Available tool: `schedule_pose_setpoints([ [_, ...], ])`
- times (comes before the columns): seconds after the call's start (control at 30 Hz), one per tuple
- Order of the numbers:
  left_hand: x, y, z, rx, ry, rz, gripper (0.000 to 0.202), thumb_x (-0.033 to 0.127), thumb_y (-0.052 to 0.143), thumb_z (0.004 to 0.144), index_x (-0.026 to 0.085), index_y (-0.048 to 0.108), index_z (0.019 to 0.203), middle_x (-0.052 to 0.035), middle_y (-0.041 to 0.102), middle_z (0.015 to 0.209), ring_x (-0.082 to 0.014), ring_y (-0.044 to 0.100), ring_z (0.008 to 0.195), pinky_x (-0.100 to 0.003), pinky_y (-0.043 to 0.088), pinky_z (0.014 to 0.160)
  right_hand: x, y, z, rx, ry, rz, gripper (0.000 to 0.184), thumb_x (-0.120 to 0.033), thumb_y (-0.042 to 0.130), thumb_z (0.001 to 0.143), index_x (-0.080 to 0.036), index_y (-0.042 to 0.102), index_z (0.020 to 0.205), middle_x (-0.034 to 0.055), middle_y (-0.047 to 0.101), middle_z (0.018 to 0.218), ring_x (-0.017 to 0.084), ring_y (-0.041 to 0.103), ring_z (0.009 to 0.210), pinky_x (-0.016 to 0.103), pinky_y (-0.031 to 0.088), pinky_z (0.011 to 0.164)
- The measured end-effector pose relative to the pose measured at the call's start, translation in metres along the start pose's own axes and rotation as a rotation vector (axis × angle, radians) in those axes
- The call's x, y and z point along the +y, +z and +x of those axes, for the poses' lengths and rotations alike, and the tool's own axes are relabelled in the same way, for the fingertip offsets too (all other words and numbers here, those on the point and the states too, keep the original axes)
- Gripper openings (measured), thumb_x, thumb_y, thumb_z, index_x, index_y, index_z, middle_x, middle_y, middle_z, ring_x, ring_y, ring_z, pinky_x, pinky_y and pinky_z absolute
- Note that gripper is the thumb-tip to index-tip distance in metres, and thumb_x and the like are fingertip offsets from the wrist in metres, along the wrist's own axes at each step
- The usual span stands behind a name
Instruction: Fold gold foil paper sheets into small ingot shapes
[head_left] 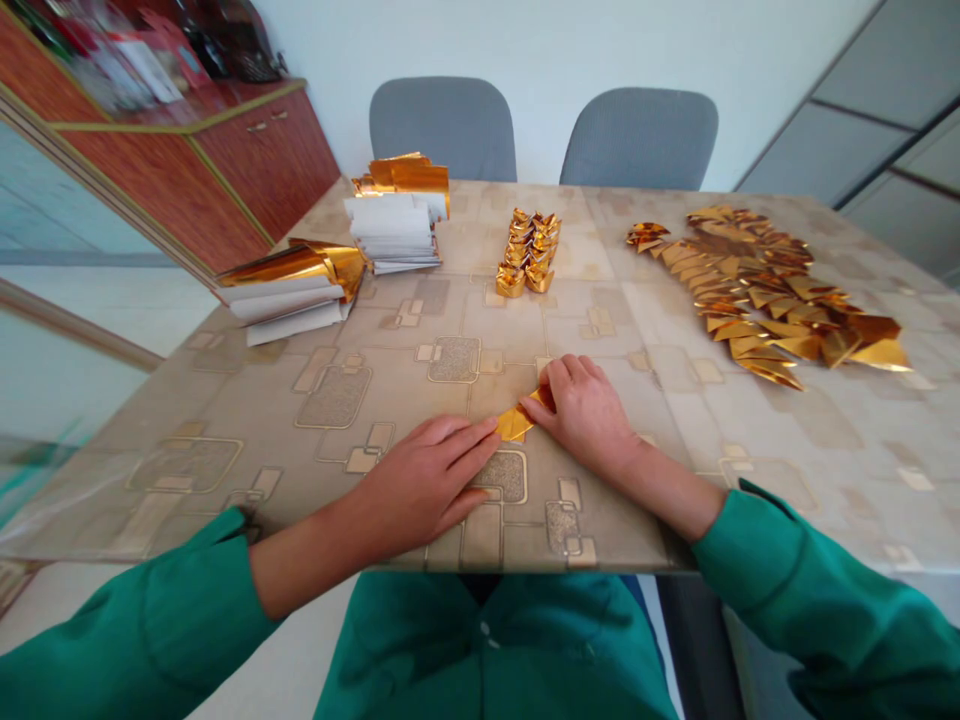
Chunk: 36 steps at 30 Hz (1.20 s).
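A small folded strip of gold foil paper lies on the table in front of me, between my two hands. My left hand rests nearly flat on the table, its fingers stretched out and their tips on the strip's left end; the thumb is apart from them. With curled fingers and thumb, my right hand grips the strip's right end, which is partly hidden under it.
Two stacks of gold-and-white paper sheets stand at the left. Two rows of finished-looking gold ingot shapes are at the back middle. Many folded gold pieces lie heaped at the right. Two grey chairs stand behind the patterned table.
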<state>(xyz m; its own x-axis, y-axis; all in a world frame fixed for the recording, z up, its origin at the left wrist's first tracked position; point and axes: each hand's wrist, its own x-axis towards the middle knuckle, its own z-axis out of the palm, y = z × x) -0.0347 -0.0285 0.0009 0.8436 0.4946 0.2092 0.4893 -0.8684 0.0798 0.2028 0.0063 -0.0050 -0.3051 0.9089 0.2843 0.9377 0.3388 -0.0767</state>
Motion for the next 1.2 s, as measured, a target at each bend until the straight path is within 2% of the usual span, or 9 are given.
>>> schedule_pose_setpoints([
  [0.27,-0.001,-0.01,-0.02,-0.004,-0.041,-0.024,0.049,0.033,0.055,0.094,0.011,0.051,0.138,-0.016,0.06,0.137,-0.0279,0.056,0.119,-0.054,0.037,0.112,-0.001,-0.002,0.001,-0.021,0.013,-0.002,0.026,-0.041,0.064,0.088,-0.015,0.06,0.085,0.0138,0.063,0.085,0.028,0.055,0.081,0.038,0.042,0.073],
  [0.43,-0.002,-0.009,0.0,0.08,0.007,0.004,0.036,0.029,0.051,0.097,0.009,0.059,0.126,-0.0145,0.07,0.118,-0.0257,0.062,0.108,-0.049,0.044,0.106,-0.003,-0.003,0.001,-0.044,0.027,-0.014,0.028,-0.042,0.064,0.088,-0.014,0.06,0.088,0.0137,0.064,0.088,0.027,0.055,0.083,0.038,0.041,0.074],
  [0.53,0.0,-0.002,0.021,0.08,0.061,-0.002,0.033,0.028,0.048,0.098,0.01,0.061,0.123,-0.0152,0.066,0.126,-0.0264,0.061,0.111,-0.045,0.05,0.099,-0.002,-0.003,0.001,-0.041,0.037,-0.032,0.029,-0.043,0.063,0.089,-0.015,0.06,0.089,0.0126,0.064,0.088,0.028,0.055,0.084,0.037,0.04,0.075],
  [0.67,0.003,0.012,0.035,0.049,0.061,-0.012,0.041,0.033,0.052,0.097,0.006,0.058,0.127,-0.0169,0.064,0.129,-0.029,0.059,0.114,-0.045,0.05,0.099,-0.001,-0.003,-0.001,-0.037,0.031,-0.043,0.031,-0.047,0.06,0.091,-0.015,0.06,0.091,0.0116,0.064,0.088,0.028,0.055,0.085,0.036,0.037,0.074],
  [0.87,0.004,0.013,0.034,0.004,0.015,-0.043,0.04,0.035,0.052,0.096,0.01,0.061,0.125,-0.0144,0.064,0.128,-0.0289,0.058,0.111,-0.046,0.05,0.099,0.002,-0.004,-0.011,-0.043,-0.02,-0.036,0.034,-0.049,0.057,0.092,-0.015,0.061,0.096,0.0133,0.062,0.096,0.029,0.052,0.09,0.038,0.036,0.077],
  [1.0,0.005,0.011,0.033,0.007,0.012,-0.057,0.042,0.034,0.053,0.096,0.008,0.059,0.127,-0.0165,0.061,0.133,-0.03,0.057,0.115,-0.047,0.047,0.102,0.006,-0.006,-0.017,-0.072,-0.043,0.042,0.033,-0.046,0.06,0.091,-0.016,0.062,0.103,0.0134,0.06,0.104,0.03,0.051,0.097,0.041,0.037,0.084],
  [1.2,0.003,0.007,0.026,-0.027,0.036,-0.101,0.055,0.041,0.055,0.094,0.005,0.052,0.135,-0.0197,0.053,0.143,-0.0327,0.05,0.125,-0.049,0.043,0.107,0.019,-0.009,-0.016,-0.125,-0.067,0.225,0.024,-0.033,0.062,0.091,-0.016,0.059,0.108,0.012,0.061,0.106,0.029,0.053,0.101,0.041,0.039,0.088],
])
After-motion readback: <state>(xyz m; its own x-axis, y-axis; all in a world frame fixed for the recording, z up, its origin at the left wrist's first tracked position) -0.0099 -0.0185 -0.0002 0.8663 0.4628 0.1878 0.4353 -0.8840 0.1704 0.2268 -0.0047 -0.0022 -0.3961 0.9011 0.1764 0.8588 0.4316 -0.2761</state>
